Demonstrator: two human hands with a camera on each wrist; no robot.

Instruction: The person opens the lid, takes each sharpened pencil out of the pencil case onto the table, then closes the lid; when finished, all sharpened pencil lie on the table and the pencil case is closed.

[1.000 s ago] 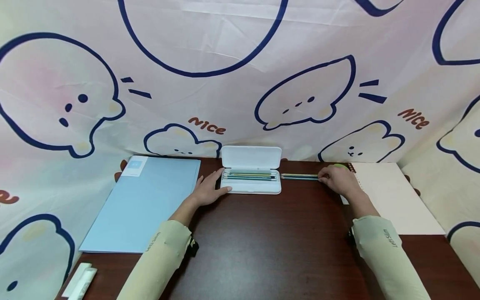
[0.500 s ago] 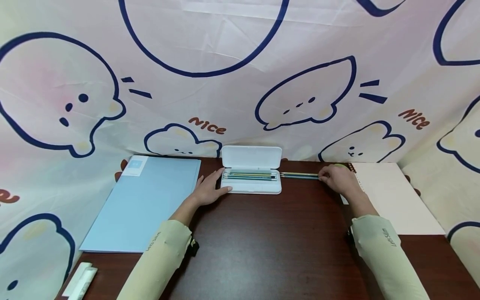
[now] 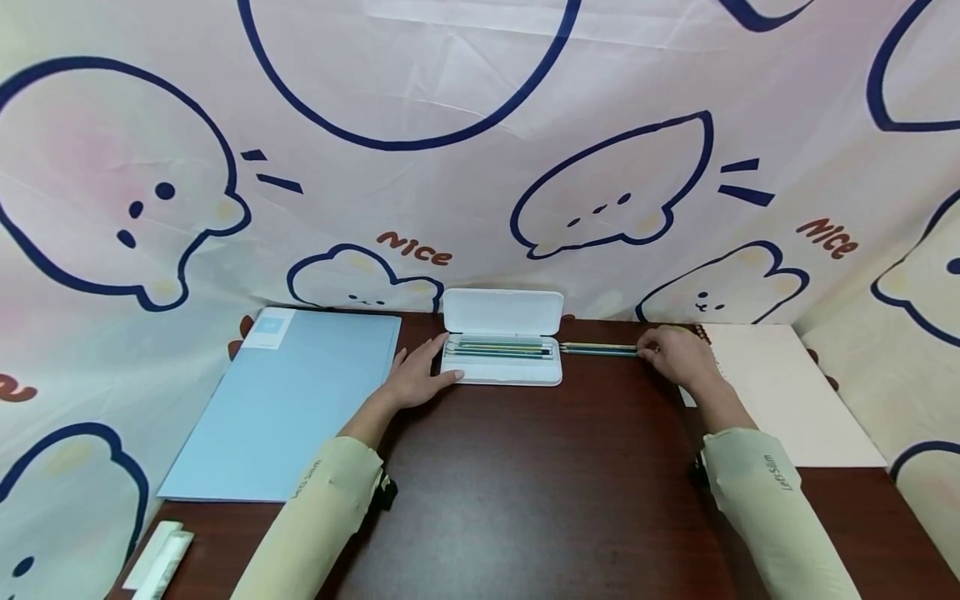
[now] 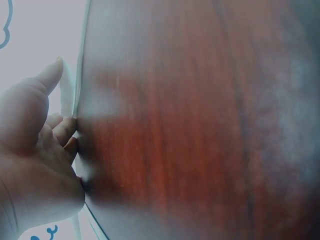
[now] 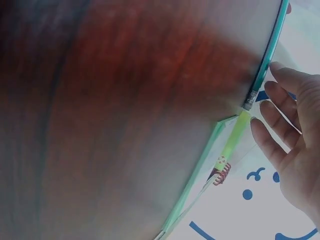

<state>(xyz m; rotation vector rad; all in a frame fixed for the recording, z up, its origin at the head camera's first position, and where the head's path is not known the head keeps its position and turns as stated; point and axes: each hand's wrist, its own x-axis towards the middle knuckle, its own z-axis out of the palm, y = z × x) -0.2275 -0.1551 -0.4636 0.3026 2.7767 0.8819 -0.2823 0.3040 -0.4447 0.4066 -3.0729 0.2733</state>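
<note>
A white pencil case (image 3: pixel 504 371) stands at the back of the table, its lid (image 3: pixel 502 312) raised and several green and yellow-striped pencils (image 3: pixel 498 350) lying inside. At its left end my left hand (image 3: pixel 412 379) rests, fingers spread along the side and thumb on the front corner. More pencils (image 3: pixel 598 349) lie on the table just right of the case, lined up end to end with those inside. My right hand (image 3: pixel 681 357) pinches their right ends between thumb and fingers. In the right wrist view the thumb touches a dark green pencil (image 5: pixel 270 52); part of the grip is hidden.
A blue folder (image 3: pixel 300 408) lies at the left, with white narrow boxes (image 3: pixel 161 558) near the front left. To the right is a spiral notebook (image 3: pixel 795 400). A lime-green strip (image 5: pixel 234 137) sits by its coil. A patterned cloth (image 3: pixel 480 208) hangs behind the brown table (image 3: pixel 540 483).
Both hands, the pencil case and the pencils stay almost where they were. The head view tilts slightly, and the lime-green bit above my right hand drops out of sight there.
</note>
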